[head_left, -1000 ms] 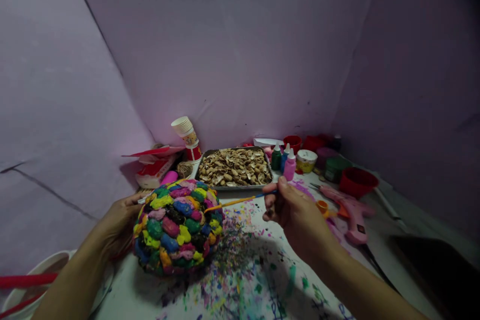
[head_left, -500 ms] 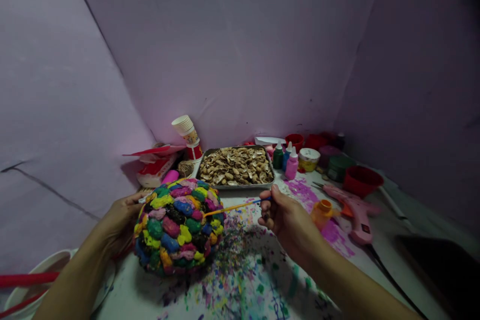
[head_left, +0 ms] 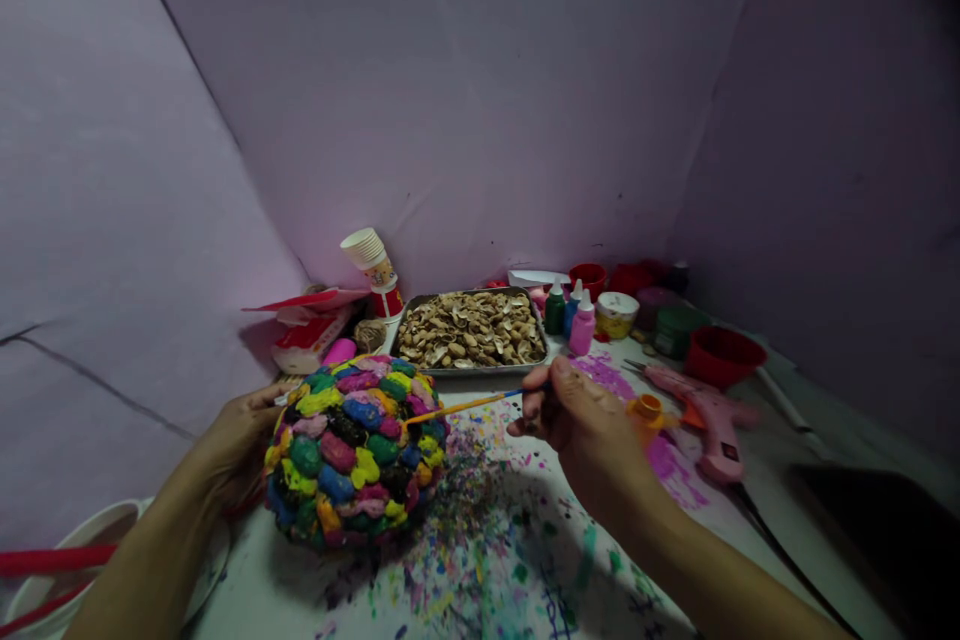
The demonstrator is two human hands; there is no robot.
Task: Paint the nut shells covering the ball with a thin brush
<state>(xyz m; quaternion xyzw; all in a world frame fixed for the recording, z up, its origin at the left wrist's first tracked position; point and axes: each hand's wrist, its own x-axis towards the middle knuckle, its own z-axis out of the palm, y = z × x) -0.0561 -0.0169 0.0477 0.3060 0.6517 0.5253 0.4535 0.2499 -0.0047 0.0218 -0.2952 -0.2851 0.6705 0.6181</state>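
A rounded piece (head_left: 352, 455) covered in painted peanut shells of many colours is tilted above the paint-stained table. My left hand (head_left: 244, 440) grips its left side, fingers partly hidden behind it. My right hand (head_left: 581, 420) pinches a thin paintbrush (head_left: 465, 407), orange toward the tip and blue near my fingers. The brush tip touches the shells on the right part of the piece, beside a magenta one. An open orange paint bottle (head_left: 646, 415) stands just beyond my right wrist.
Behind lies a metal tray (head_left: 472, 372) of peanut shells. Stacked paper cups (head_left: 371, 260) stand left of it. Paint bottles (head_left: 582, 325), a red cup (head_left: 724, 357) and a pink glue gun (head_left: 716, 420) with its cord occupy the right. A white bucket (head_left: 112, 520) sits front left.
My right hand has shifted slightly up and turned, and the brush tip has moved a little left on the shells. My left hand keeps hold of the piece, nearly still.
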